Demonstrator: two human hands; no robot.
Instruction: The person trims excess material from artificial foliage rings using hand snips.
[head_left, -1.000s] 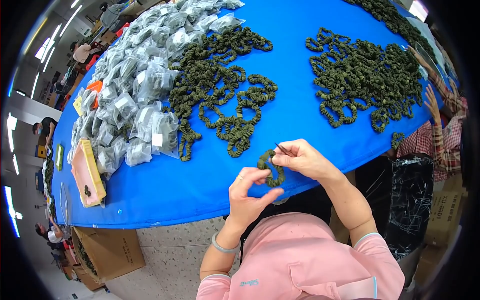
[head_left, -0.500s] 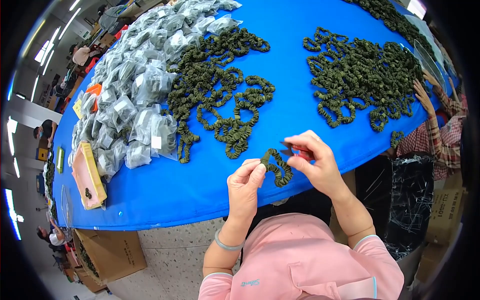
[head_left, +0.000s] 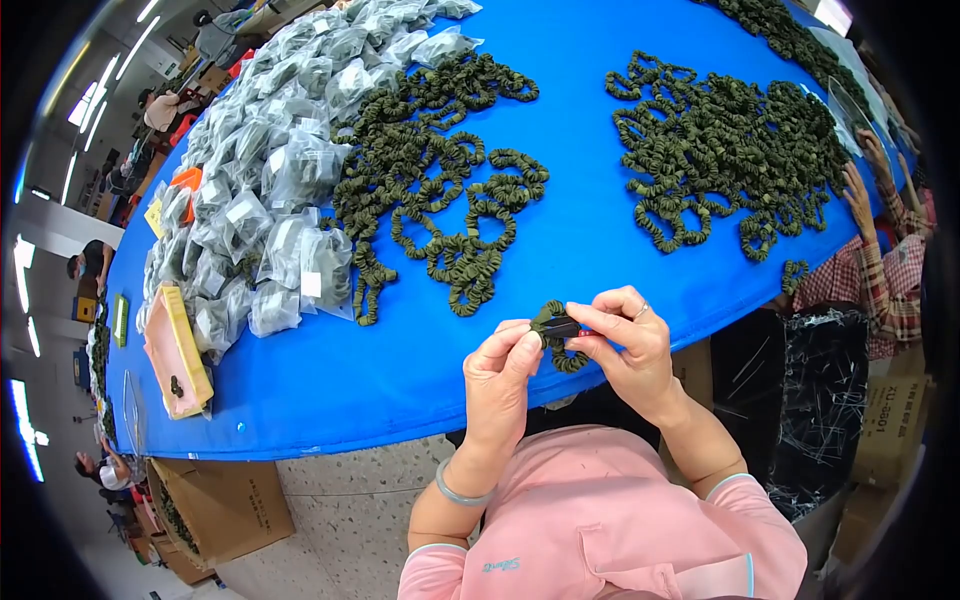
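Observation:
A dark green ruffled ring [head_left: 569,359] is pinched at its left side by my left hand [head_left: 499,381], above the table's front edge. My right hand [head_left: 633,352] holds a small red-handled cutting tool [head_left: 563,328], whose dark blades lie against the ring beside my left fingertips. Beyond my hands, one heap of similar green rings [head_left: 470,265] lies at the centre left. A second heap of rings [head_left: 735,150] lies to the right.
Clear bags with green contents [head_left: 300,170] are piled on the blue table [head_left: 400,400] at the left. A yellow-edged tray [head_left: 172,350] sits near the left edge. A co-worker's hands [head_left: 860,200] rest at the right edge. Cardboard box [head_left: 225,510] below.
My right hand has moved left and brought the tool's blades to the ring by my left fingers. The ring has turned and is now partly behind the tool. The co-worker's hands have shifted slightly.

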